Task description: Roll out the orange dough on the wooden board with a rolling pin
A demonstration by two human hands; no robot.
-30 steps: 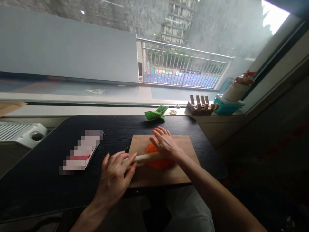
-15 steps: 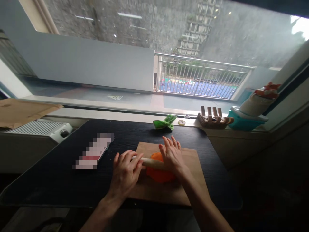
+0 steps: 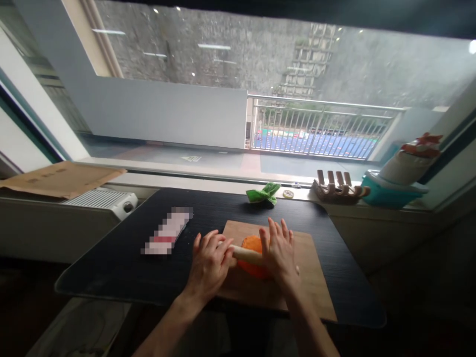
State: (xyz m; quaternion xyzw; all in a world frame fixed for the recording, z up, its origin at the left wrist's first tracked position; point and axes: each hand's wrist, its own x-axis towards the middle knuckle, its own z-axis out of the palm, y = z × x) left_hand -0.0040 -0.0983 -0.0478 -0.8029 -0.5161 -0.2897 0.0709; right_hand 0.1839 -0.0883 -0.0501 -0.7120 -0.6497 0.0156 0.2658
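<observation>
Rolling pin (image 3: 248, 255): pale, smooth, cylindrical; lies across a bright orange dough-like sheet (image 3: 256, 269), flattened, outline roughly round, at 10 o'clock from the centre of the wooden board (image 3: 312, 277). Left hand (image 3: 208, 265): fingers bent over the pin's left end; cannot tell whether they close on it. Right hand (image 3: 281, 255): fingers spread, palm over the pin's right part. Containers, on windowsill (image 3: 219, 186): teal tub (image 3: 385, 194) at 2 o'clock, interior hidden, pale orange-topped vessel (image 3: 405, 166) tilted above it; brown pronged rack (image 3: 334, 192), 1 o'clock.
</observation>
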